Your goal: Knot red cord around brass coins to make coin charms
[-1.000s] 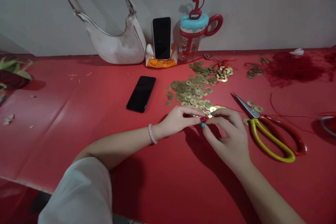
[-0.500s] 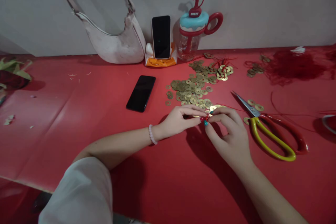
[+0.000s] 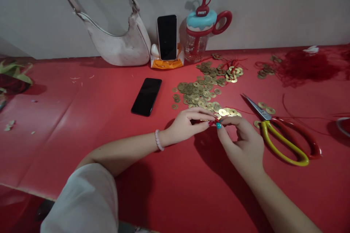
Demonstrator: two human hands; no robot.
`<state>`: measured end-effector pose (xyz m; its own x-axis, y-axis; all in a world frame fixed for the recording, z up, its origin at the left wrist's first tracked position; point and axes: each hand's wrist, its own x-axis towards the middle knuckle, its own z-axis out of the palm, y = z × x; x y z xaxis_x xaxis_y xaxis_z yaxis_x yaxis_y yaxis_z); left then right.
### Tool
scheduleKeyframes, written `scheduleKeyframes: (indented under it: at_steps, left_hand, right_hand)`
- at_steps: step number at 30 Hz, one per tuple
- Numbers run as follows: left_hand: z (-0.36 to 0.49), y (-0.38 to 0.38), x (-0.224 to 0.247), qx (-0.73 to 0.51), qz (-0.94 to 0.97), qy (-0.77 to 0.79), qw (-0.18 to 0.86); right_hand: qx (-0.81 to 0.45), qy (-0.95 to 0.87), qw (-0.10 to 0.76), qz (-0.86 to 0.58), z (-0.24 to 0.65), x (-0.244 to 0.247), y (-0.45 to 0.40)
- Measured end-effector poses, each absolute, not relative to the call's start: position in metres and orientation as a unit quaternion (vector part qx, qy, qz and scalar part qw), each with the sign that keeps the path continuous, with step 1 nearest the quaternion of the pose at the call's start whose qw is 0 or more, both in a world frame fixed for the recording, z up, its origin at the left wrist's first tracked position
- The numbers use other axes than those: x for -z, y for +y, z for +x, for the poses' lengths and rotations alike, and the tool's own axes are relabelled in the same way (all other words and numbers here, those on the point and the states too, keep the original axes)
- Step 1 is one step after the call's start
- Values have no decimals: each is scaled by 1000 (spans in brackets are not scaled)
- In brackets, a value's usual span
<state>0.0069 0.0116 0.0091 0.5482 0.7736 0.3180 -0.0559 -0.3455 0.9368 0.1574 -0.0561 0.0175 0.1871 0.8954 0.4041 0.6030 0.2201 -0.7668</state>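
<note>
Over the red table, my left hand (image 3: pixel 188 124) and my right hand (image 3: pixel 242 143) meet fingertip to fingertip. Both are closed in a pinch on a small bit of red cord (image 3: pixel 217 120), mostly hidden by the fingers. Just beyond the hands lies a spread of brass coins with square holes (image 3: pixel 195 94). Several coins tied with red cord (image 3: pixel 233 74) lie at its far right. To the right of my right hand rest scissors (image 3: pixel 269 121) with one yellow and one red handle, blades partly closed.
A black phone (image 3: pixel 147 97) lies left of the coins. Against the wall are a white handbag (image 3: pixel 120 45), a propped phone (image 3: pixel 167 38) on an orange packet (image 3: pixel 166 64), and a drinking cup (image 3: pixel 197 38). A red thread tangle (image 3: pixel 307 66) lies at the far right.
My right hand has shifted slightly right, its thumb and index finger drawn closer together at the red cord. My left hand stays almost still. A few more coins show beyond the right fingers.
</note>
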Motion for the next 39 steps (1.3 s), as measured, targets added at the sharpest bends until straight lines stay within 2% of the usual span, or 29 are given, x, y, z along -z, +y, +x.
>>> scheduleKeyframes:
  at_steps: [10,29,39]
  left_hand:
    - [7,11,-8,-424,747,241,452]
    - [6,10,-9,-430,770,253,398]
    - [6,10,-9,-433,778,254,378]
  right_hand:
    - [-155,-637,466,-594,156,-21,-55]
    - [-130,-656,454,-588,156,-26,-54]
    - [-97,-634,489,-592,156,-23,-55]
